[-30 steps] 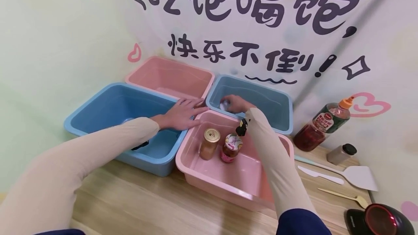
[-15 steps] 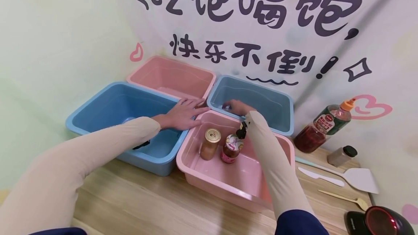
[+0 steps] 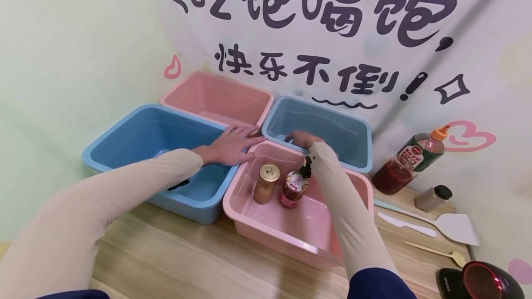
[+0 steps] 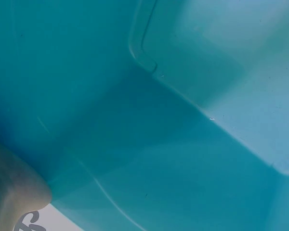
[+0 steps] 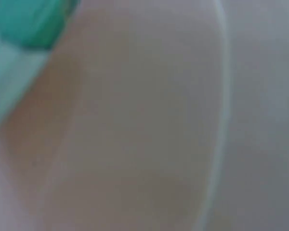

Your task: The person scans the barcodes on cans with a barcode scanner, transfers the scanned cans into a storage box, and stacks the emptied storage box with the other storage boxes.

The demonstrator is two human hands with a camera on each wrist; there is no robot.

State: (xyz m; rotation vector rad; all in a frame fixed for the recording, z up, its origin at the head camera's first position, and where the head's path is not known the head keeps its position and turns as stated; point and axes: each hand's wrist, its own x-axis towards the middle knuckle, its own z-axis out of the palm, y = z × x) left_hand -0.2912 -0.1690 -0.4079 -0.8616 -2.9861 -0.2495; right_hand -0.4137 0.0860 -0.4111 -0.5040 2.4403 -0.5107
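My left hand [image 3: 233, 146] rests with fingers spread on the rims where the front blue bin [image 3: 132, 113] and the pink bins meet. My right hand [image 3: 305, 139] is down inside the back blue bin [image 3: 349, 135], its fingers curled at a small pale, clear-looking thing [image 3: 289, 141] mostly hidden by the hand. Below my right wrist, in the front pink bin [image 3: 266, 232], stand a brown jar with a gold lid [image 3: 267, 183] and a dark jar with a patterned white lid [image 3: 294, 189]. The left wrist view looks into blue bin walls [image 4: 135, 120]; the right wrist view is badly blurred.
A back pink bin [image 3: 220, 80] stands behind the front blue bin. To the right are a red sauce bottle [image 3: 409, 163], a black-capped shaker [image 3: 433, 197], a white spatula [image 3: 455, 227], a white knife [image 3: 407, 224], a gold spoon [image 3: 440, 254] and a black device [image 3: 482, 283].
My right hand has sunk slightly lower and nearer in the back blue bin, and the clear thing at its fingers shows less. My left hand has stayed put.
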